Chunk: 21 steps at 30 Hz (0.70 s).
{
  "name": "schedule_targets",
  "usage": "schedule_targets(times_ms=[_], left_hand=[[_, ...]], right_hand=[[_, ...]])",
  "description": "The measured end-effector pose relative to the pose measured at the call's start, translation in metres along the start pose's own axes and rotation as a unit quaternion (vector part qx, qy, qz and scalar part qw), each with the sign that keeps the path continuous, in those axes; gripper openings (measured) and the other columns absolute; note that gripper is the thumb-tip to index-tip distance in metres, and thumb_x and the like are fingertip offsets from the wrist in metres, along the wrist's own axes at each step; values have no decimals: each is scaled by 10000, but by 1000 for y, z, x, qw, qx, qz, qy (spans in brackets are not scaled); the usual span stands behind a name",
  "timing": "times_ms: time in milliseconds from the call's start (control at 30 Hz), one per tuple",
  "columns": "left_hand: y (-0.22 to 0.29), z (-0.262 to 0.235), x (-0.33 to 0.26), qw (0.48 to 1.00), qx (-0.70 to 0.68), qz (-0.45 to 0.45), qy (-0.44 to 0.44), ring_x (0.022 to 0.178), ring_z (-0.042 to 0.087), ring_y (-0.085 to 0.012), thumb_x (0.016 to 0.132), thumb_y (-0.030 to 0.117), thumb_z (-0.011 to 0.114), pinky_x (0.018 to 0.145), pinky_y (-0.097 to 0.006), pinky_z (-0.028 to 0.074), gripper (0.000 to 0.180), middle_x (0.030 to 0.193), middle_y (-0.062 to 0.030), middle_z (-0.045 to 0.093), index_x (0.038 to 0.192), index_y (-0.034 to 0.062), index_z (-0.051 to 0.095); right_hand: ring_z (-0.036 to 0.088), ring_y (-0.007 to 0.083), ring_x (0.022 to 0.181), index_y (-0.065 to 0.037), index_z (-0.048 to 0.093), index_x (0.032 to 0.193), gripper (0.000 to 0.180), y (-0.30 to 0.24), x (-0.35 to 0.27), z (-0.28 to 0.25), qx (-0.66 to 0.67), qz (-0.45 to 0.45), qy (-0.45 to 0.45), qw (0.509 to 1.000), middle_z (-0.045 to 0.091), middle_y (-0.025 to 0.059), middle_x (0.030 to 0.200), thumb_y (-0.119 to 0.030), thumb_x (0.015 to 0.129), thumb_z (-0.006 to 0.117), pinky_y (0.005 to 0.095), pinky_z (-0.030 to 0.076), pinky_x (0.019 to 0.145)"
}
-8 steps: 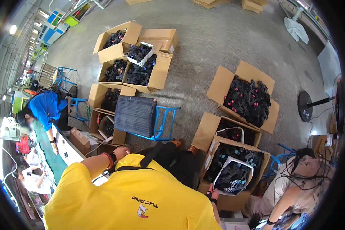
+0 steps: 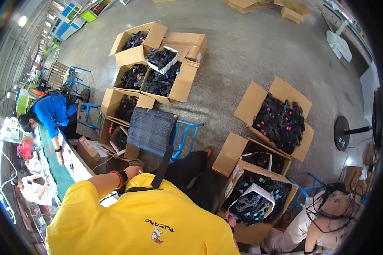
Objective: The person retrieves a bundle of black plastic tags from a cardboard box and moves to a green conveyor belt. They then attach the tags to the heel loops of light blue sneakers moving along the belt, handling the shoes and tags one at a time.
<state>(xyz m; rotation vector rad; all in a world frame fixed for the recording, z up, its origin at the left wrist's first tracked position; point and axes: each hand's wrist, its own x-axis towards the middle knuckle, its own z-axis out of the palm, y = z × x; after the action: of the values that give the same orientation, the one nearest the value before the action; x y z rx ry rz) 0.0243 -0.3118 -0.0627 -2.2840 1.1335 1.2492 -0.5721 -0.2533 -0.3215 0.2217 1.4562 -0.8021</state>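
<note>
- The left hand (image 2: pixel 133 172) is raised against the chest of the yellow shirt (image 2: pixel 127 221), at about 7 o'clock from the middle of the view. It touches the lower end of a black strap (image 2: pixel 165 163). The fingers are curled out of sight, so I cannot tell if they clasp the strap.
- That wrist carries a red band and a dark watch (image 2: pixel 122 177).
- The strap runs up toward 12 o'clock to a dark ribbed panel (image 2: pixel 151 129) propped on a blue-framed stool (image 2: pixel 187 132).
- The right hand (image 2: pixel 231 219) shows only as a sliver at the shirt's edge, near 5 o'clock. It lies just beside a white tray of black parts (image 2: pixel 252 199); its grip cannot be made out.
- The tray sits in an open cardboard box (image 2: pixel 242 170) at 4 o'clock.
- Black-trousered legs (image 2: pixel 191 170) stretch between the stool and that box.
- A wide box of black parts (image 2: pixel 281 121) lies at 2 o'clock.
- A cluster of open boxes (image 2: pixel 157 68) stands at 11 o'clock.
- A person in a blue top (image 2: pixel 51 111) bends over a green-topped bench (image 2: pixel 59 174) at 9 o'clock.
- A black fan base (image 2: pixel 341 132) stands at 3 o'clock.
</note>
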Motion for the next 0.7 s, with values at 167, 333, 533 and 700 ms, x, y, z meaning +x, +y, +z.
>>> schedule_targets(times_ms=[167,333,533,700], left_hand=[[-14,-5,31,998,-41,24,-31,896,634,-322,775,343,645,782,-409,489,267,912,-122,678,937,131,655],[-2,-38,91,998,2,68,-7,842,644,-318,819,318,597,731,-411,496,257,867,-139,675,935,93,640],[43,-108,142,983,-181,8,5,844,625,-345,840,260,508,752,-447,483,222,867,-166,655,914,92,631],[37,-112,143,943,-314,-105,-33,763,636,-347,834,275,492,690,-437,498,241,805,-165,656,885,83,629]], right_hand=[[570,256,1003,7,521,1148,292,10,12,-42,-13,2,56,998,566,150,1142,-181,932,462,340,507,848],[577,259,960,3,523,1141,289,-80,-11,43,-115,50,115,985,574,155,1102,-182,927,466,352,508,817],[584,262,908,-2,525,1133,285,-227,-13,166,-251,15,116,961,583,161,1055,-183,920,472,366,511,781],[591,265,865,-6,527,1126,282,-318,-13,262,-341,-17,101,934,590,166,1016,-184,914,476,378,513,751]])
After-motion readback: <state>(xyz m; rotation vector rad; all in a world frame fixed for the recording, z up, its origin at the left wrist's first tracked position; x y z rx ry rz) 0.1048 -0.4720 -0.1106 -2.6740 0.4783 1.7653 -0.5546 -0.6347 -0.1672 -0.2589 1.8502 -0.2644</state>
